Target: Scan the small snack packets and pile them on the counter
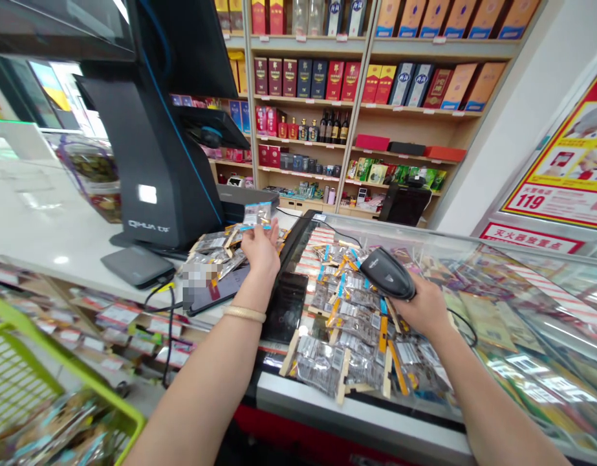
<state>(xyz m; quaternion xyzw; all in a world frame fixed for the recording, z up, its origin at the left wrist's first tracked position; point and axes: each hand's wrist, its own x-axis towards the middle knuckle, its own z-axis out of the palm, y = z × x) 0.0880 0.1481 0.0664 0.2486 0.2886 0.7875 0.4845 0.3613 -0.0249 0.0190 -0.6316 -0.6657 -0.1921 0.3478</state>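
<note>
My left hand (260, 249) is raised over the counter and pinches a small clear packet (257, 215) with a barcode label. A beaded bracelet sits on that wrist. My right hand (423, 304) grips a black handheld barcode scanner (387, 274), its head pointing left toward the packet. Under both hands lie several small clear packets (349, 336) with orange and blue tags, spread over the glass counter (521, 304). More of these packets (215, 249) are heaped to the left of my left hand.
A black checkout terminal (157, 162) stands at the left with a dark tablet (215, 291) and cables near its base. A green shopping basket (46, 388) sits at the lower left. Shelves of boxed goods and bottles (327, 84) fill the back wall. A red poster (564, 168) hangs right.
</note>
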